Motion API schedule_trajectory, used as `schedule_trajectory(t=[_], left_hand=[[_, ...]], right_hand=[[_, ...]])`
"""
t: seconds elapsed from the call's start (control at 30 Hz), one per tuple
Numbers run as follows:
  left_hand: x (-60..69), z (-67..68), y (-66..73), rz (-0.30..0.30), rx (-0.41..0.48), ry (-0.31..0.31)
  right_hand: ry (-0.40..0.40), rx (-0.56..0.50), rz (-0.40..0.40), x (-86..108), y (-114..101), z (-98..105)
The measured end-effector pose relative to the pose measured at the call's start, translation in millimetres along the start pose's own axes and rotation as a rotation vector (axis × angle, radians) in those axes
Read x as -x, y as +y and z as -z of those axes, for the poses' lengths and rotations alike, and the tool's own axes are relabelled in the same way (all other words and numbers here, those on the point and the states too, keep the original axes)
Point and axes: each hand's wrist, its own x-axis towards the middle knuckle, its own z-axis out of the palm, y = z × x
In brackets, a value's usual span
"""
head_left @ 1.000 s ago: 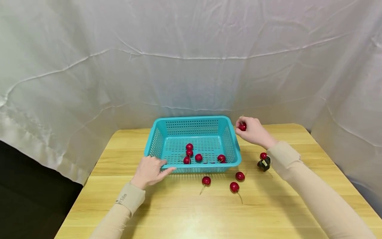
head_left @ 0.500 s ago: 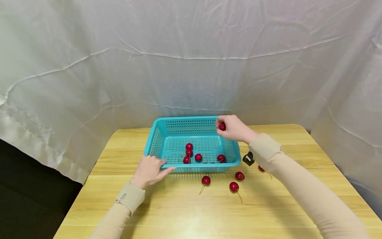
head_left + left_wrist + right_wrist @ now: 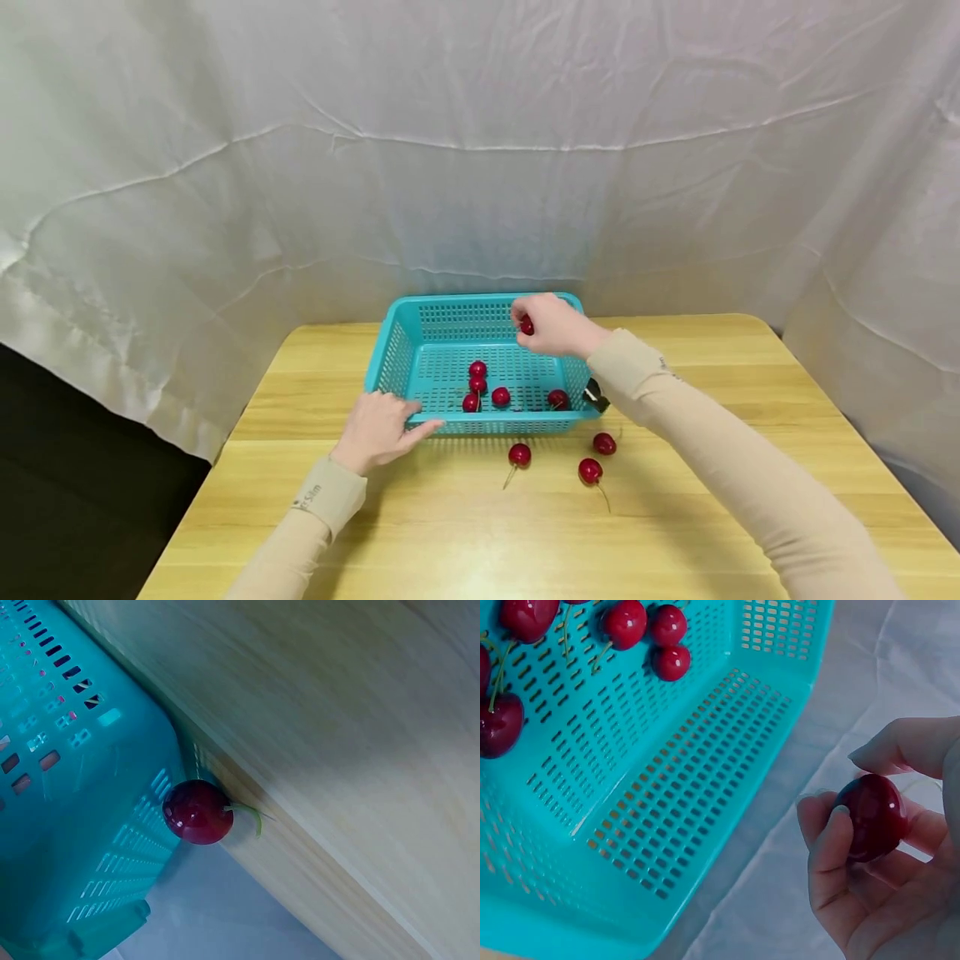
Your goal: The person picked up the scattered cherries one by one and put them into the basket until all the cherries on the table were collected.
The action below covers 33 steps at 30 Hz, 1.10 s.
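Observation:
My right hand (image 3: 553, 325) is above the back right part of a turquoise plastic basket (image 3: 487, 425). Its fingers curl round a dark red cherry (image 3: 871, 817), whose pale stem points back toward the palm in the right wrist view. At the basket's near left corner, my left hand (image 3: 378, 429) holds the rim, and bits of its fingers show through the holes in the left wrist view. Several cherries lie on the basket floor, among them one cherry (image 3: 501, 397) near the middle and another cherry (image 3: 557, 399) at the right.
On the wooden table (image 3: 450, 533), in front of the basket, lie a cherry (image 3: 519, 455) with its stem toward me, a second cherry (image 3: 590, 472) and a third cherry (image 3: 604, 443) farther right. A grey-white cloth (image 3: 480, 192) hangs behind the table.
My right hand has moved left with the cherry, from outside the basket's right side to above its back right part. My left hand and the basket have stayed in place.

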Motion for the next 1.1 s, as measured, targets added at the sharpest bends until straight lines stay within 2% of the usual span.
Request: schedule_trajectory(t=[0.23,0.43,0.7,0.93,1.1], left_hand=[[0.2,-2.4,0.2,0.006,0.015,0.001],[0.4,-3.9,-0.2,0.0,0.015,0.019],[0.3,-2.3,0.2,-0.016,0.024,0.034],[0.2,-1.6,0.4,-0.013,0.025,0.035],[0.9,-2.5,-0.4,-0.009,0.023,0.033]], right_hand=[[-0.114,0.043,-0.064,-10.7,-7,-9],[-0.178,0.094,-0.093,-16.3,-9,-16],[-0.22,0.129,-0.1,-20.7,-7,-24],[-0.27,0.123,-0.143,-19.7,-7,-25],[-0.27,0.122,-0.129,-16.2,-8,-23]])
